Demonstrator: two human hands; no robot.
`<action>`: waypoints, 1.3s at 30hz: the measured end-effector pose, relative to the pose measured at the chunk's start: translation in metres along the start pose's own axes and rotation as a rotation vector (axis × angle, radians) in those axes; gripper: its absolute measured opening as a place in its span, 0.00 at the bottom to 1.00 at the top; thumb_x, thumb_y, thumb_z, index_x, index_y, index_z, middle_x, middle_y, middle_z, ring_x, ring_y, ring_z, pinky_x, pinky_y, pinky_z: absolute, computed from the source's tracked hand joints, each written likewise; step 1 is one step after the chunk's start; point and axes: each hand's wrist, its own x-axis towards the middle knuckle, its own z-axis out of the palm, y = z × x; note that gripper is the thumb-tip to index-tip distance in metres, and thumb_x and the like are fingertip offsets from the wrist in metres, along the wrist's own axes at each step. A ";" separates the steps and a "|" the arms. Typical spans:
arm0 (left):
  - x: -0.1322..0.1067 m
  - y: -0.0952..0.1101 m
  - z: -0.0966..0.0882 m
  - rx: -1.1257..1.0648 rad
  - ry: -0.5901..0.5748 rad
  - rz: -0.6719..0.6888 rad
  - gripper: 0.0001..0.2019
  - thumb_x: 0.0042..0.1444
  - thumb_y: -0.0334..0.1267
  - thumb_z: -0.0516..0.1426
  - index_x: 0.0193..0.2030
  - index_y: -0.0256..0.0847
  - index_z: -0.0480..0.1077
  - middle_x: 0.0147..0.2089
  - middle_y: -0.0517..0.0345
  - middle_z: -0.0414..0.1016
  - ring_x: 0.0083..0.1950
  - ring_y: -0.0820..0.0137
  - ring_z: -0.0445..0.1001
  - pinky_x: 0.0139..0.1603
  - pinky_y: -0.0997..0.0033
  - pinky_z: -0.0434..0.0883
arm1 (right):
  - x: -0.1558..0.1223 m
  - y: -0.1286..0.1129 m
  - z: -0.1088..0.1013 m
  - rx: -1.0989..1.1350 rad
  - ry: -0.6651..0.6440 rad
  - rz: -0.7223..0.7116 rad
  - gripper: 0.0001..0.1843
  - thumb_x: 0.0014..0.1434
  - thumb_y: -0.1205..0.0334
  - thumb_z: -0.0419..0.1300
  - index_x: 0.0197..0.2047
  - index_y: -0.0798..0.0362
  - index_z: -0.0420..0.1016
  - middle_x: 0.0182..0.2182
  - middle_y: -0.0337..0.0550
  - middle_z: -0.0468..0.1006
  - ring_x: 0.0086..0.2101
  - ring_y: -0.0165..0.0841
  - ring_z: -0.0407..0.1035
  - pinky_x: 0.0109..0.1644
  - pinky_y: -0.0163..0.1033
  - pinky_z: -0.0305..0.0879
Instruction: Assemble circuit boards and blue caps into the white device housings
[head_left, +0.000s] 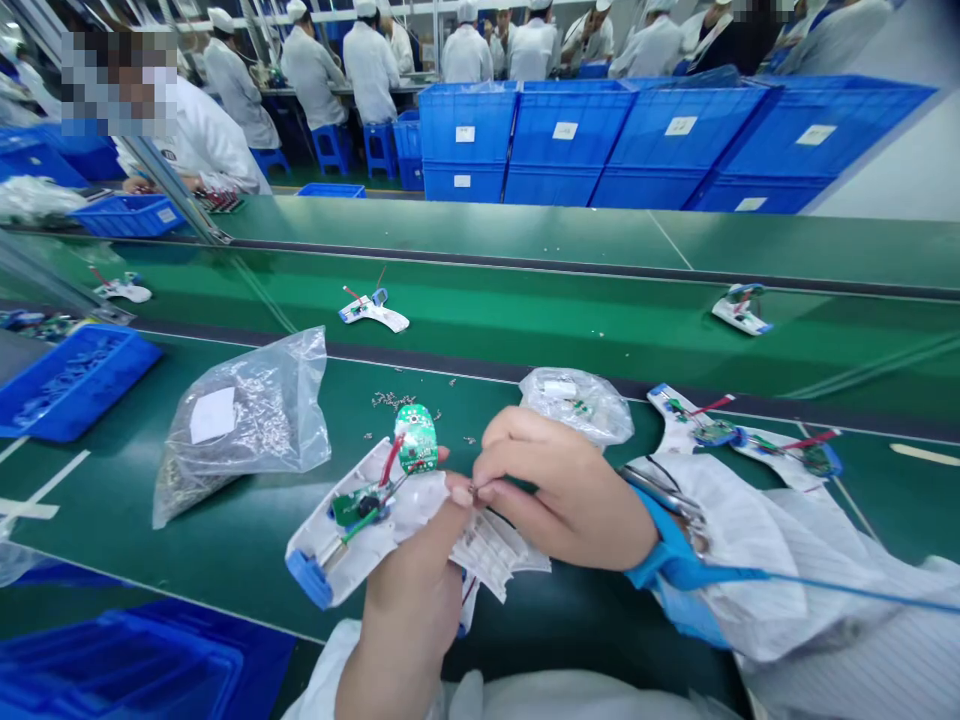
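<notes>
My left hand [420,575] is closed around a white plastic housing half [418,508] with a blue end, its open side up. Inside it sit a small circuit board, red and green wires and a metal cylinder. A green circuit board [418,438] stands up at its far edge, joined by wires. My right hand [555,490] pinches a tiny item at the left thumb tip; it is too small to make out. A ribbed white piece [491,555] shows beneath the fingers. Small screws [394,400] lie scattered beyond the housing.
To the left are a large clear bag of small metal parts [247,420] and a blue bin [71,380]. A smaller plastic bag [577,400] and wired housings [739,440] lie to the right. More housings [375,312] rest on the green belt [510,310]. A blue cord trails from my right wrist.
</notes>
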 end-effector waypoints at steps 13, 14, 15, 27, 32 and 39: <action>-0.008 0.007 0.016 0.082 -0.059 -0.107 0.03 0.40 0.34 0.63 0.21 0.39 0.73 0.21 0.62 0.71 0.23 0.72 0.67 0.25 0.73 0.65 | 0.010 -0.004 -0.028 0.203 -0.512 0.006 0.09 0.54 0.74 0.51 0.27 0.58 0.71 0.28 0.43 0.66 0.28 0.26 0.60 0.33 0.32 0.59; -0.009 0.007 0.017 0.092 -0.062 -0.112 0.04 0.40 0.34 0.63 0.19 0.38 0.72 0.20 0.62 0.70 0.22 0.73 0.65 0.24 0.74 0.64 | 0.010 -0.003 -0.029 0.213 -0.524 0.004 0.09 0.53 0.75 0.51 0.27 0.58 0.71 0.28 0.43 0.67 0.28 0.26 0.61 0.34 0.32 0.59; -0.009 0.008 0.018 0.101 -0.065 -0.118 0.06 0.39 0.34 0.62 0.18 0.38 0.71 0.18 0.63 0.68 0.21 0.75 0.63 0.23 0.75 0.63 | 0.011 -0.003 -0.030 0.221 -0.533 0.002 0.09 0.53 0.75 0.51 0.27 0.59 0.71 0.28 0.43 0.67 0.29 0.26 0.61 0.34 0.31 0.60; -0.008 0.005 0.018 0.153 -0.109 -0.144 0.06 0.42 0.35 0.60 0.18 0.40 0.69 0.19 0.64 0.66 0.21 0.75 0.60 0.20 0.75 0.58 | 0.015 0.002 -0.034 0.277 -0.609 0.023 0.08 0.54 0.75 0.53 0.28 0.57 0.70 0.28 0.40 0.66 0.29 0.24 0.62 0.34 0.30 0.60; -0.007 0.002 0.018 0.156 -0.081 -0.134 0.05 0.42 0.34 0.60 0.19 0.41 0.70 0.18 0.65 0.65 0.22 0.75 0.61 0.21 0.76 0.58 | 0.016 0.003 -0.034 0.248 -0.627 0.004 0.07 0.53 0.74 0.54 0.27 0.58 0.71 0.27 0.40 0.65 0.28 0.24 0.60 0.34 0.30 0.58; -0.004 0.000 0.017 0.179 -0.149 -0.121 0.06 0.44 0.31 0.58 0.19 0.40 0.67 0.20 0.65 0.64 0.25 0.75 0.60 0.25 0.76 0.61 | 0.018 0.000 -0.037 0.180 -0.640 0.024 0.08 0.52 0.75 0.54 0.26 0.58 0.72 0.26 0.40 0.67 0.28 0.25 0.61 0.34 0.30 0.58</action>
